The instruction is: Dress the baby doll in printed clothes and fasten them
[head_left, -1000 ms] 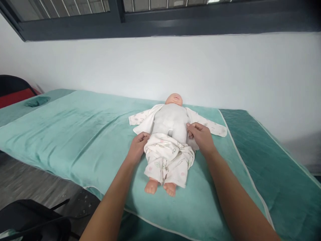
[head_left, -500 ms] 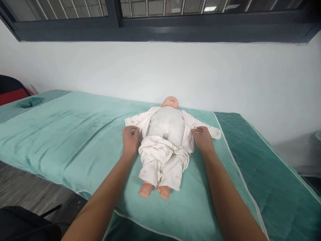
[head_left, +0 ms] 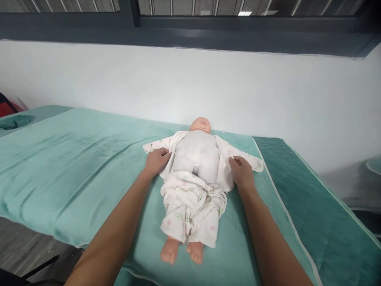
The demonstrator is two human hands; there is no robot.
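Observation:
A baby doll (head_left: 200,124) lies on its back, its bare feet toward me. It wears a white printed baby shirt (head_left: 225,159), spread open over its pale grey torso (head_left: 197,149). Printed baby trousers (head_left: 190,206) are bunched at its waist and cover the legs. My left hand (head_left: 157,161) is closed on the shirt's left side, below the sleeve, fingertips at the cloth. On the opposite side, my right hand (head_left: 242,172) pinches the shirt near its right edge. Both sleeves stretch outward, and the doll's hands are not visible.
Light green sheeting (head_left: 98,159) covers the bed under the doll, with a darker green cover (head_left: 315,198) at the right. A white wall (head_left: 119,79) rises behind, below a dark window frame (head_left: 238,33). Grey floor (head_left: 26,242) shows at lower left.
My left hand has shifted inward to the right, over the shirt's side. My right hand stays at the cloth with its fingers curled. The view has moved slightly, bringing the doll closer.

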